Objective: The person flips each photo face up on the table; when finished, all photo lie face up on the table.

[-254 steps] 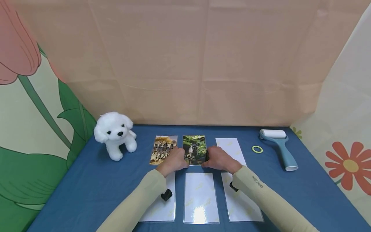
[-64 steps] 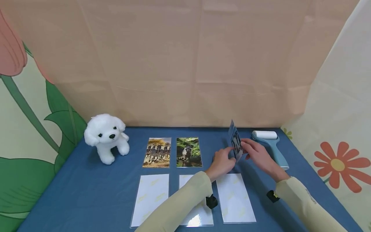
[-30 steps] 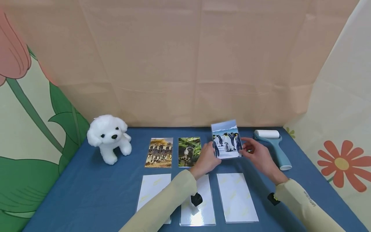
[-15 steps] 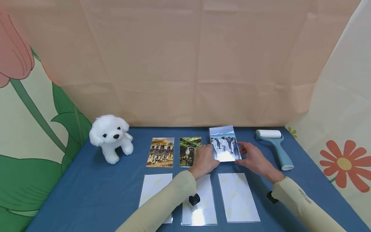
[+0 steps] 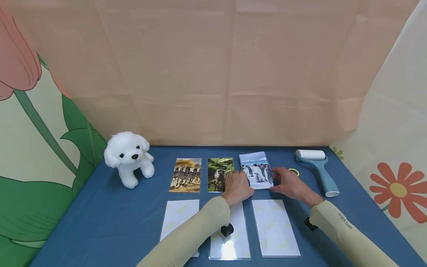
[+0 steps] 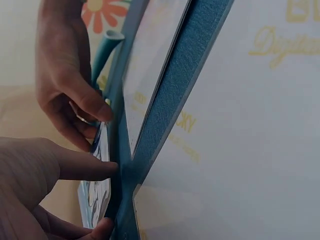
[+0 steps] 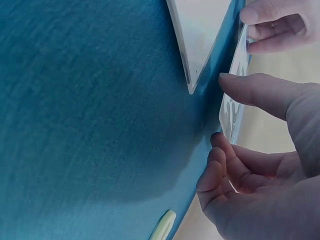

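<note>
A photo card of penguins (image 5: 256,171) lies near the back of the blue table, turned slightly askew. My left hand (image 5: 237,187) holds its lower left corner, the thumb at the bottom edge. On the opposite side my right hand (image 5: 293,186) holds the lower right corner between thumb and fingers. In the right wrist view the card (image 7: 231,112) appears edge-on, low over the cloth, with both hands at it. To its left lie a raccoon photo card (image 5: 217,167), partly behind my left fingers, and a zebra photo card (image 5: 185,176).
Three white cards lie in the front row: left (image 5: 180,215), middle (image 5: 230,243) and right (image 5: 276,228); my left arm covers parts of two. A white plush dog (image 5: 129,157) sits at left. Behind my right hand are a pale green ring (image 5: 295,171) and a lint roller (image 5: 320,168).
The penguin card, edge-on in the air two seconds ago, has turned picture-up and come down beside the raccoon card. Both hands have lowered with it, and the green ring shows again.
</note>
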Demonstrator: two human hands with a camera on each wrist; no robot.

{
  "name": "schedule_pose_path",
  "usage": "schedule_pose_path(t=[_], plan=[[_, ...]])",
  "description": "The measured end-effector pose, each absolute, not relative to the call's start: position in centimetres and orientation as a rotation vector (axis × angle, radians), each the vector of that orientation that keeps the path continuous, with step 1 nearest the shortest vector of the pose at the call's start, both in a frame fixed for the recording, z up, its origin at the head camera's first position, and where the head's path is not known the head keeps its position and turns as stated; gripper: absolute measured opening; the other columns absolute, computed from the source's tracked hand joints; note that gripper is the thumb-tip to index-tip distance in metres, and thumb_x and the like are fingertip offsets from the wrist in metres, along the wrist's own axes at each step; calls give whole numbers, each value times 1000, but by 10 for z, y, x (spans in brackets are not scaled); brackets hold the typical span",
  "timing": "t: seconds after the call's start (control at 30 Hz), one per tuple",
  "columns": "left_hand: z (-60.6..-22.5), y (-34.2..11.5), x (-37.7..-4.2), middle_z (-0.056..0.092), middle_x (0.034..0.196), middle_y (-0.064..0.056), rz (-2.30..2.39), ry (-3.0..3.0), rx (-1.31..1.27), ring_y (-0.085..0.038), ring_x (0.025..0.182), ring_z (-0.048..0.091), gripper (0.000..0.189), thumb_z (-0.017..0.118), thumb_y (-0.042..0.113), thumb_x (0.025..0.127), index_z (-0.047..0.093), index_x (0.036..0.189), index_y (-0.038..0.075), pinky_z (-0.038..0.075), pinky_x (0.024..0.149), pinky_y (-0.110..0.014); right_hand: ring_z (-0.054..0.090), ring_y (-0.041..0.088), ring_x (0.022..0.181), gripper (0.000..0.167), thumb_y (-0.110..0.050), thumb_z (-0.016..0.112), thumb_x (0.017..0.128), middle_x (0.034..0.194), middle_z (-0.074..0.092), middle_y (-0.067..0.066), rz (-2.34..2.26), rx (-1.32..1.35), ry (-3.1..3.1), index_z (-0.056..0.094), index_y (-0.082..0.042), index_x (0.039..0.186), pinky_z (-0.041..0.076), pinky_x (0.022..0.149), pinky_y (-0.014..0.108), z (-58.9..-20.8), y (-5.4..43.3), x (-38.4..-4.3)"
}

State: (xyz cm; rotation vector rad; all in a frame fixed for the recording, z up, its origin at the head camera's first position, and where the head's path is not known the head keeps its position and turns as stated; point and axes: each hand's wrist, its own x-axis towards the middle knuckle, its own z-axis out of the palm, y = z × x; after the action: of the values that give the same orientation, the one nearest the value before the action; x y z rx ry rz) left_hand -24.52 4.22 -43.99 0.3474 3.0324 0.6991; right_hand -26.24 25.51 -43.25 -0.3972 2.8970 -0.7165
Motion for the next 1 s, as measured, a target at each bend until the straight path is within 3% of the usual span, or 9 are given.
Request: schedule_pose_path(t=[0.57, 1.0], plan=[[-442, 43, -248, 57, 89, -9, 648, 2994, 350, -31, 94, 50, 32, 81, 34, 82, 61, 67, 14, 46, 80, -44, 58, 24, 85, 69, -13, 87, 77, 105, 64, 14, -661, -387, 2859, 54, 14, 132, 53, 75, 41, -434, 252, -264], [-440, 43, -242, 56, 90, -11, 598, 3004, 383, -31, 95, 46, 31, 78, 30, 84, 58, 67, 13, 43, 79, -42, 57, 25, 87, 68, -17, 87, 78, 105, 65, 13, -590, -368, 2856, 56, 12, 131, 53, 80, 44, -432, 250, -264]])
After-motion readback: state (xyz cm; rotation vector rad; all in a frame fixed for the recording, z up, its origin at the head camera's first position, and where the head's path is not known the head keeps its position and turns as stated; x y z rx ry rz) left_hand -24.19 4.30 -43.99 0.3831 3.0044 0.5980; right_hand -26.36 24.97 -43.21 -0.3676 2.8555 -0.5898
